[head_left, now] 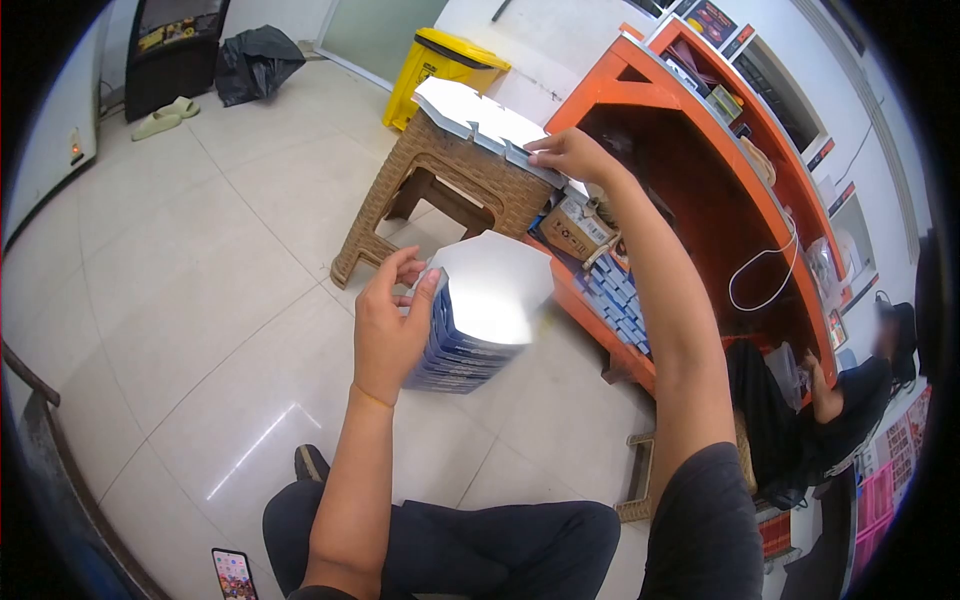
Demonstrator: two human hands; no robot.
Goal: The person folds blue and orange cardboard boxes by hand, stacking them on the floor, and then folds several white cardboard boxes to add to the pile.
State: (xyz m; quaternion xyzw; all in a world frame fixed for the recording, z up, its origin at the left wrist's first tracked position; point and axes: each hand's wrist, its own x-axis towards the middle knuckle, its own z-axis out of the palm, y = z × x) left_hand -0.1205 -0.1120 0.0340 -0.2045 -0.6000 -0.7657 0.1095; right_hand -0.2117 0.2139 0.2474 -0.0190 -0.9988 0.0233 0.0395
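A tall stack of blue and white folded card pieces (490,290) stands in front of me, its top face white and shiny. My left hand (395,315) is at the stack's left edge, thumb and fingers closed around the edge of the upper pieces. Farther off, a brown woven stool (440,160) bears more flat white card sheets (480,115) with notched edges. My right hand (570,158) reaches to the right end of these sheets, its fingers pinched at their edge.
An orange shelf unit (700,110) on the right holds a cardboard box (575,230) and small blue boxes (615,300). A yellow bin (440,70) stands behind the stool. Another person (850,410) sits at the right. A phone (233,575) lies lower left.
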